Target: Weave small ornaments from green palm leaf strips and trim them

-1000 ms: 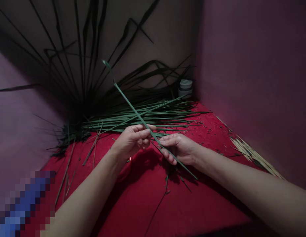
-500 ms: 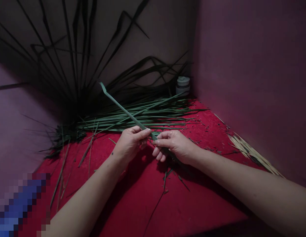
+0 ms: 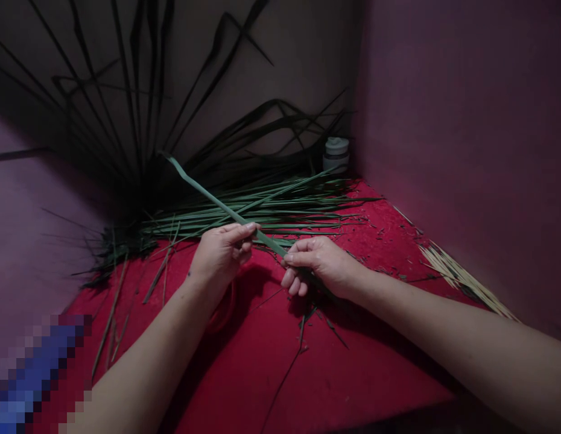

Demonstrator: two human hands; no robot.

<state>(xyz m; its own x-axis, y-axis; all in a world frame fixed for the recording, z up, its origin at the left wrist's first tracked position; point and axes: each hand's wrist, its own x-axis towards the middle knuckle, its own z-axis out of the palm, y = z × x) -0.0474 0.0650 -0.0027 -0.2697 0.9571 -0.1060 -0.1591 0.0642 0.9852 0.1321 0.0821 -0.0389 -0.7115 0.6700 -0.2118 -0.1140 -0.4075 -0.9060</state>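
Note:
A long narrow green leaf strip [image 3: 212, 200] runs slantwise between my hands, its bent far tip rising to the upper left. My left hand [image 3: 223, 250] pinches it part way along, thumb on top. Lower down and to the right, my right hand [image 3: 316, 265] is closed on the same strip, which passes under the palm toward the wrist. A taut stretch shows between the two grips. Behind them lies a pile of similar long green leaves [image 3: 271, 199] on the red surface [image 3: 262, 374].
Dark leaves [image 3: 136, 102] fan up against the back wall. A white lidded container [image 3: 335, 155] stands in the back corner. Pale thin sticks [image 3: 465, 280] lie along the right wall. Leaf scraps [image 3: 375, 232] are scattered about. A red ring-like object [image 3: 224, 310] shows partly behind my left wrist.
My left hand has slid up and left along the strip, widening the gap between my hands. The strip's tip has shifted left. My right hand has hardly moved.

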